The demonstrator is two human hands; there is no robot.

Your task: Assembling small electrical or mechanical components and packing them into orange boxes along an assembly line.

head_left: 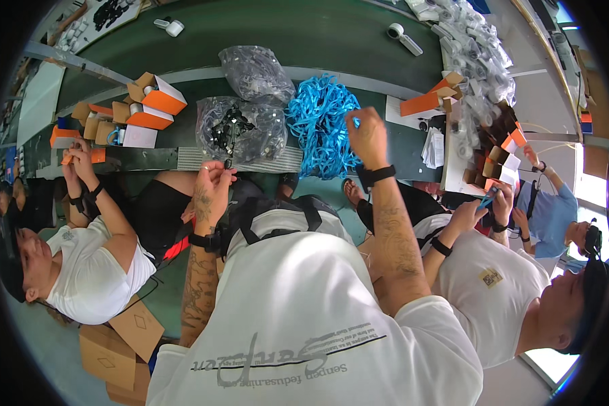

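Lying with its long axis running from the far side of the worktop [152, 160] to its near edge, the heap of blue straps [320, 125] sits directly left of the right hand [368, 137] and to the right of the left hand [212, 191], farther off. The right hand is clearly the nearer: it hangs over the heap's right flank, its fingers curled in toward the straps with little gap between them; whether a strap is caught there I cannot tell. Its forearm slants up and leftward, the wrist bent above a black band [376, 176]. The left hand is by the near edge, in front of the open clear bag [272, 135] of small black parts [228, 128], its thumb and fingertips pinched narrow around one small black piece [228, 164]. That forearm rises nearly straight, its wrist banded too [204, 241]. The open bag lies between the left hand and a second plastic bag [255, 71] farther back, and its right side borders the strap heap.
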